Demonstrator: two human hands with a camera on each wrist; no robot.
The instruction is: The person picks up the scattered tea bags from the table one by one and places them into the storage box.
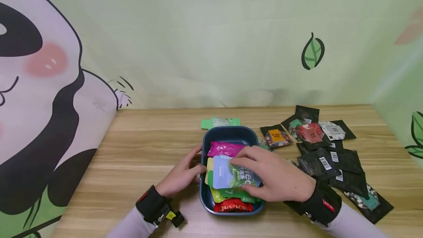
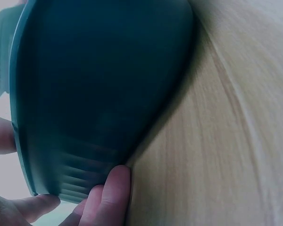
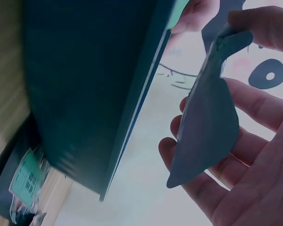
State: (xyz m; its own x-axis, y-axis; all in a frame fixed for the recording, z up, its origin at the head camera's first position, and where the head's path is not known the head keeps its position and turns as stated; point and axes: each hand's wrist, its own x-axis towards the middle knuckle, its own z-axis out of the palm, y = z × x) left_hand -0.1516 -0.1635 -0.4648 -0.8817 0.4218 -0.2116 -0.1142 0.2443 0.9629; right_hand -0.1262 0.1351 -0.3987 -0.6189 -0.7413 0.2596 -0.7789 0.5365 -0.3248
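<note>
A dark blue bin stands on the table, holding a pink packet, a red packet and green and yellow packs. In the head view, my right hand grips a light-blue flat pack printed with green leaves, over the bin's contents. The right wrist view shows the pack's grey underside between thumb and fingers. My left hand rests against the bin's left side. In the left wrist view its fingertips touch the outer wall.
Several black sachets with coloured labels lie spread and overlapping to the right of the bin. A green card pack lies behind it, partly hidden by the rim. A printed cloth wall rises at the table's back edge.
</note>
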